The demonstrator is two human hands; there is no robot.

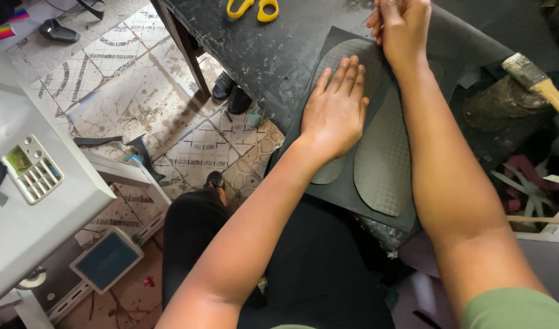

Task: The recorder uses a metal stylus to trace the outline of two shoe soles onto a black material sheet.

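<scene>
Fingers first: the left hand (335, 109) is spread flat, fingers straight and together, palm pressing down on a grey textured sole piece (343, 67), gripping nothing, just pinning it. Up at the top edge, the right hand (401, 27) is pinched tight around a thin pointed tool (371, 14), its tip showing just left of the knuckles, right at the toe end of that pinned sole. That sole runs its long axis from near the person's lap up and away, rounded toe pointing to the far side of the bench, heel end peeking out below the left wrist. Just beside it, to the right, lies a second sole piece (383, 158), same grey pattern, long axis close to parallel, partly under the right forearm. Both rest on a dark sheet (343, 195) spread over the stained black workbench (261, 55), its near edge overhanging toward the lap. Further out: yellow-handled scissors (252, 8) at the bench's far edge, a brush (535, 79) with a pale wooden handle off to the right, patterned floor tiles (127, 79) on the left.
</scene>
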